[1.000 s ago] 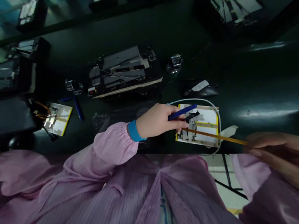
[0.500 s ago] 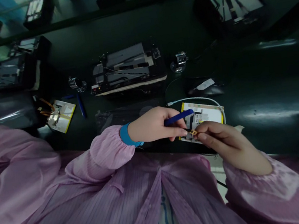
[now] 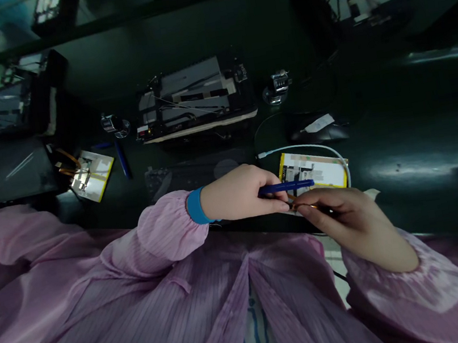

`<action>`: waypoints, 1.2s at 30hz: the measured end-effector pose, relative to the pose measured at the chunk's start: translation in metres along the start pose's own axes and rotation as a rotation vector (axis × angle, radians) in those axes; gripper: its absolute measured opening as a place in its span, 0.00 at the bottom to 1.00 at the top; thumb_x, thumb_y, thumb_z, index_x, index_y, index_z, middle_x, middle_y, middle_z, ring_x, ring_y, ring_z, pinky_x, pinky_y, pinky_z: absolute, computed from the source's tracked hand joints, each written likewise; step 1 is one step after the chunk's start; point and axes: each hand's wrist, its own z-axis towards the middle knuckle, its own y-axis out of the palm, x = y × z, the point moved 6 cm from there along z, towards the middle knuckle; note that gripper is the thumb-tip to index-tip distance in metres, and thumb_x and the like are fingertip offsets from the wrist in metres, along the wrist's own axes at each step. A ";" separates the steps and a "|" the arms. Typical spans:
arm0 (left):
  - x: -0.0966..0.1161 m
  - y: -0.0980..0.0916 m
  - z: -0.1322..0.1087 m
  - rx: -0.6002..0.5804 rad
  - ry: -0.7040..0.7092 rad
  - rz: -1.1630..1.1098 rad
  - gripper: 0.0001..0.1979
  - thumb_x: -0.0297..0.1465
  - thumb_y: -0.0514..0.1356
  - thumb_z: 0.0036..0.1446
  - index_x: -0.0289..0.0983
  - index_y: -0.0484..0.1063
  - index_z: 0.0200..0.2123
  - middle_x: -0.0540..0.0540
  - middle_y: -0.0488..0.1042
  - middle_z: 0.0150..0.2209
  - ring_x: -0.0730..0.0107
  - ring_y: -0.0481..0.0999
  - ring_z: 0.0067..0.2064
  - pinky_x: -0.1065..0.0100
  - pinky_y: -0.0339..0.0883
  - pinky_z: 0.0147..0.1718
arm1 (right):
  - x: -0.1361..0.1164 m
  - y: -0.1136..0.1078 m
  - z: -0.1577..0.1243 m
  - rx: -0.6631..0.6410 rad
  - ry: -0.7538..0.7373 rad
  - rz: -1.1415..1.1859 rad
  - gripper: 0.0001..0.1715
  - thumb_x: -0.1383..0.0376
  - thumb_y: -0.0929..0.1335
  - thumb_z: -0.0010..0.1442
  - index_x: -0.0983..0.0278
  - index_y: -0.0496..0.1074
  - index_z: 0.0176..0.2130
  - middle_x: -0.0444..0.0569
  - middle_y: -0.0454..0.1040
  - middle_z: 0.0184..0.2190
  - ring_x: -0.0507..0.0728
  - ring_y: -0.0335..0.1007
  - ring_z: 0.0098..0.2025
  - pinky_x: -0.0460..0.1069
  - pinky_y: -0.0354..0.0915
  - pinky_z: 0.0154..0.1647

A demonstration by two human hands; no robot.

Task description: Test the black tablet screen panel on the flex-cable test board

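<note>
My left hand (image 3: 243,193), with a blue band at its wrist, is closed and has a blue pen-shaped stick (image 3: 287,186) lodged in it, pointing right. Its thumb and fingertips meet those of my right hand (image 3: 343,214), which pinches a small orange flex cable (image 3: 293,204); the fingers cover most of that cable. I cannot tell whether my left fingertips grip it too. Just behind the hands lies a flat white battery pack (image 3: 328,173) with yellow edges, partly hidden by them.
A pale cable (image 3: 315,146) curves round the pack, near a dark computer mouse (image 3: 326,133). An opened device (image 3: 196,99) lies farther back between two metal tally counters (image 3: 278,87) (image 3: 114,125). At left are another battery pack (image 3: 94,174), a blue stick (image 3: 122,160) and a co-worker's sleeve (image 3: 4,251).
The blue stick has swung from slanting upward to nearly level. Both hands have shifted slightly, and the orange cable is now more covered by the fingers. The view has tilted down a little.
</note>
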 end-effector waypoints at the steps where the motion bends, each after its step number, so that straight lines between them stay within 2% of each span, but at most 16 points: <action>1: 0.000 0.000 0.000 0.002 -0.002 0.000 0.03 0.26 0.64 0.50 0.34 0.77 0.31 0.50 0.78 0.30 0.76 0.74 0.30 0.74 0.64 0.31 | 0.000 0.000 0.000 0.006 -0.009 -0.005 0.09 0.69 0.64 0.62 0.62 0.73 0.33 0.44 0.78 0.28 0.51 0.74 0.28 0.42 0.69 0.27; 7: 0.000 -0.001 -0.001 0.037 -0.010 0.017 0.02 0.25 0.63 0.50 0.34 0.76 0.30 0.50 0.77 0.28 0.76 0.73 0.29 0.74 0.64 0.30 | -0.002 0.002 0.001 0.036 -0.040 -0.071 0.08 0.69 0.64 0.62 0.62 0.72 0.34 0.45 0.78 0.28 0.51 0.74 0.28 0.42 0.68 0.25; 11: 0.004 -0.002 -0.002 0.092 0.038 0.056 0.01 0.25 0.62 0.49 0.33 0.75 0.28 0.51 0.76 0.26 0.77 0.72 0.27 0.74 0.62 0.29 | -0.003 0.003 -0.002 0.056 -0.035 -0.114 0.06 0.69 0.64 0.63 0.63 0.71 0.35 0.45 0.77 0.28 0.51 0.74 0.27 0.42 0.67 0.25; 17: 0.006 0.001 -0.003 0.100 0.074 0.119 0.04 0.26 0.61 0.51 0.33 0.76 0.29 0.51 0.75 0.24 0.78 0.69 0.25 0.74 0.59 0.25 | -0.007 0.006 -0.004 0.120 -0.091 -0.170 0.02 0.68 0.65 0.62 0.63 0.69 0.37 0.44 0.75 0.28 0.50 0.73 0.27 0.42 0.68 0.27; 22: 0.012 0.003 -0.006 0.128 0.147 0.244 0.04 0.24 0.60 0.51 0.33 0.75 0.27 0.51 0.74 0.23 0.77 0.69 0.24 0.73 0.58 0.26 | -0.005 0.010 -0.004 0.088 -0.097 -0.219 0.04 0.69 0.63 0.62 0.62 0.67 0.38 0.44 0.74 0.26 0.52 0.72 0.26 0.44 0.66 0.24; 26: 0.016 0.006 -0.010 0.140 0.181 0.304 0.05 0.22 0.58 0.51 0.34 0.74 0.28 0.50 0.75 0.26 0.76 0.71 0.27 0.73 0.60 0.28 | -0.008 0.012 -0.003 0.095 -0.124 -0.240 0.06 0.72 0.63 0.59 0.62 0.66 0.35 0.43 0.72 0.25 0.51 0.71 0.25 0.43 0.65 0.23; 30: 0.017 0.008 -0.013 0.148 0.162 0.314 0.05 0.22 0.58 0.51 0.34 0.73 0.28 0.49 0.76 0.27 0.74 0.72 0.28 0.72 0.62 0.29 | -0.012 0.011 -0.001 0.153 -0.140 -0.237 0.07 0.72 0.63 0.57 0.62 0.65 0.30 0.42 0.71 0.22 0.51 0.70 0.23 0.43 0.64 0.22; 36: 0.014 0.011 -0.012 0.158 0.155 0.324 0.05 0.22 0.58 0.52 0.34 0.73 0.28 0.48 0.76 0.28 0.73 0.73 0.30 0.71 0.65 0.32 | -0.009 0.012 -0.001 0.171 -0.136 -0.212 0.07 0.71 0.62 0.57 0.62 0.65 0.28 0.42 0.71 0.21 0.51 0.70 0.22 0.44 0.63 0.21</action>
